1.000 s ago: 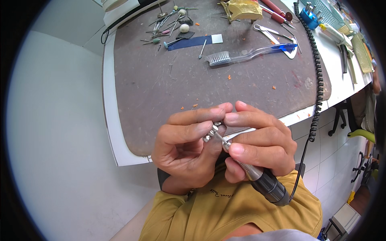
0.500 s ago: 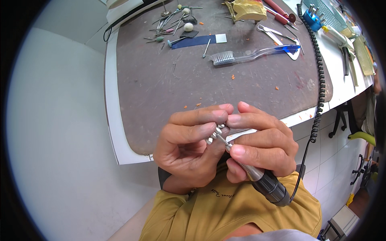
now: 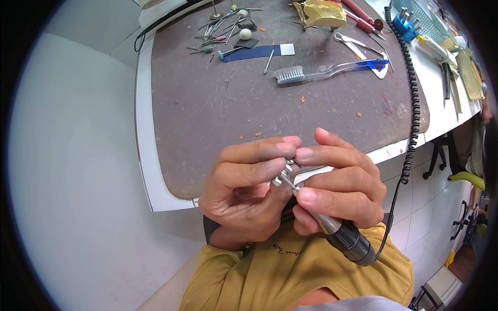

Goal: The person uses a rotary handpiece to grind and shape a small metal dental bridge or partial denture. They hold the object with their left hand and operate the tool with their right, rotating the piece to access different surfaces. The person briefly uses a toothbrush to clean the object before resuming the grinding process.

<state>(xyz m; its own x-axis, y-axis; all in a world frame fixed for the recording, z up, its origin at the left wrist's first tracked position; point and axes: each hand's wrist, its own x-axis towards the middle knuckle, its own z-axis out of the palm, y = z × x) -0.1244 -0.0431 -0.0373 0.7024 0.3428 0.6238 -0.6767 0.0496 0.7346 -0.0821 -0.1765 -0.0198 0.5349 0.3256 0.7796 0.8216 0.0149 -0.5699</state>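
Note:
Above my lap, in front of the table's near edge, my left hand (image 3: 248,189) pinches a small shiny dental metal casting (image 3: 280,179) between thumb and fingers. Most of the casting is hidden by the fingertips. My right hand (image 3: 342,181) is closed around a rotary handpiece (image 3: 348,241) with a steel nose and a black rear end. The thin bur (image 3: 288,181) at its nose reaches to the casting; whether they touch I cannot tell. Fingertips of both hands meet at the casting.
On the brown mat (image 3: 197,119) lie a clear toothbrush (image 3: 327,71), a blue strip (image 3: 249,53), several mounted burs (image 3: 220,31), a caliper (image 3: 363,54) and a yellow plaster model (image 3: 324,13). The coiled black cord (image 3: 412,103) hangs over the table's right side. A white wall (image 3: 83,155) stands left.
The casting has turned slightly between my left fingers and shifted a little to the right. My right index finger is raised a bit higher. Both holds stay the same.

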